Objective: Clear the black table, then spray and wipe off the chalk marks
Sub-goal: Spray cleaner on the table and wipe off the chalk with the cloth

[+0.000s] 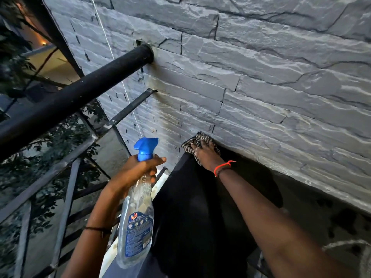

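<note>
A grey stone wall (pixel 261 77) is met along the far side of the black table (pixel 190 207), so that corner is closed off. On the left, a metal railing (pixel 60 167) is seen just beside the table. A thick black pipe (pixel 80 91) is run above the railing into the wall, and a thin white cord (pixel 112 55) is hung down the stone.

A checked cloth (pixel 197 139) is pressed into the table's far corner, touching the wall, under the flat, spread fingers of the right hand (pixel 206 155). A spray bottle (pixel 136 217) is gripped round its neck by the left hand (pixel 136 169), over the table's left edge. Its long axis is laid from the base near the person up to the blue head (pixel 146 145), slightly tilted. The nozzle is pointed toward the cloth and wall.
</note>
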`<state>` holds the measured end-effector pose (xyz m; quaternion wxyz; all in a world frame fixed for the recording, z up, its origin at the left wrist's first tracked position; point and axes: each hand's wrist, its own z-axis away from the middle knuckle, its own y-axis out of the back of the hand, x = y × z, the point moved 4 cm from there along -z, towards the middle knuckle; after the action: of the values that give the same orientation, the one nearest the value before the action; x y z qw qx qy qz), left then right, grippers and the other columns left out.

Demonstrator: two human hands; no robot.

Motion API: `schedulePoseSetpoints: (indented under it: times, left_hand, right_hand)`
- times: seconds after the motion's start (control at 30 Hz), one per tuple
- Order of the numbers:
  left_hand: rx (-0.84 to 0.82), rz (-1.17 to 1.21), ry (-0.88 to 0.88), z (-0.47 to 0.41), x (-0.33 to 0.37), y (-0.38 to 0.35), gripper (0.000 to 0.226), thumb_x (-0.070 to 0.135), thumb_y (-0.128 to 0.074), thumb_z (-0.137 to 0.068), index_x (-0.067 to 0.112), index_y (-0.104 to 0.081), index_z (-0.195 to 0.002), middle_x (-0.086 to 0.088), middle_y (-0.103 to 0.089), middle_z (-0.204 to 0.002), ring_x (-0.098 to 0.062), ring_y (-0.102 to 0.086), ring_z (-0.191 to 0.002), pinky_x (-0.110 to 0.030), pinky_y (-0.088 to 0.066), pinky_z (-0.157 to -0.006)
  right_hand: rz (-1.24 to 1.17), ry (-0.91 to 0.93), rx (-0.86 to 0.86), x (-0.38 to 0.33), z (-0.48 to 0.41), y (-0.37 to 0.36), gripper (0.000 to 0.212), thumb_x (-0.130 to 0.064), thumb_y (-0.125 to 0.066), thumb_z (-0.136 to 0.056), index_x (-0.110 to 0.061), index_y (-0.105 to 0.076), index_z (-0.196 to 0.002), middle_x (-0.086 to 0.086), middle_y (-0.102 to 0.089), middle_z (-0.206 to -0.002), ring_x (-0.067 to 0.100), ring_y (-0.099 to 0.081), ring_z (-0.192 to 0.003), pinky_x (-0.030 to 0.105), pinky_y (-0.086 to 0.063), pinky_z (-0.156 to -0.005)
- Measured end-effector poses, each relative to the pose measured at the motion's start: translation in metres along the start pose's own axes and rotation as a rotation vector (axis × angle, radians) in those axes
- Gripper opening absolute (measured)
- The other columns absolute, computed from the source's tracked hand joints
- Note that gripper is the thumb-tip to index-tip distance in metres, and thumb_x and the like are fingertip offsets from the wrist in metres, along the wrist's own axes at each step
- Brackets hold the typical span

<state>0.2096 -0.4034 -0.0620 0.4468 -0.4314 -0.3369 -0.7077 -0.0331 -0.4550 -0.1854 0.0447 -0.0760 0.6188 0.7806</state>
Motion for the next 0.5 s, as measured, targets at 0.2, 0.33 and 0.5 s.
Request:
schedulePoseSetpoints:
  times: [0.2, 0.33, 0.5]
  left_hand:
    - [0.015, 0.013, 0.003, 0.006, -0.001, -0.003, 0.022, 0.026, -0.074, -0.081, 0.013, -0.058, -0.072, -0.004, -0.052, -0.053, -0.018, -0.05, -0.048, -0.03, -0.042, -0.058]
    - [-0.002, 0.028, -0.02, 0.018, 0.008, -0.001, 0.027, 0.028, -0.077, -0.076, 0.013, -0.055, -0.073, -0.002, -0.052, -0.053, -0.015, -0.049, -0.046, -0.027, -0.044, -0.054]
    - [-0.003, 0.034, -0.007, 0.033, 0.006, 0.009, 0.023, 0.024, -0.071, -0.082, 0.013, -0.052, -0.076, 0.0, -0.05, -0.052, -0.013, -0.047, -0.046, -0.025, -0.042, -0.051]
  right_hand:
    - [0.136, 0.368, 0.064, -0.087, 0.054, 0.001, 0.05, -0.005, -0.035, -0.095, -0.009, -0.031, -0.145, 0.015, -0.028, -0.151, 0.036, -0.011, -0.143, 0.054, 0.003, -0.115]
    - [0.213, 0.513, 0.133, -0.13, 0.135, -0.023, 0.046, -0.011, -0.05, -0.082, -0.013, -0.057, -0.127, 0.003, -0.052, -0.137, 0.036, -0.032, -0.136, 0.056, -0.005, -0.114]
    - [0.28, 0.37, 0.07, -0.107, 0.232, -0.088, 0.055, -0.023, -0.049, -0.083, -0.018, -0.041, -0.138, 0.003, -0.046, -0.142, 0.034, -0.026, -0.139, 0.045, -0.001, -0.115]
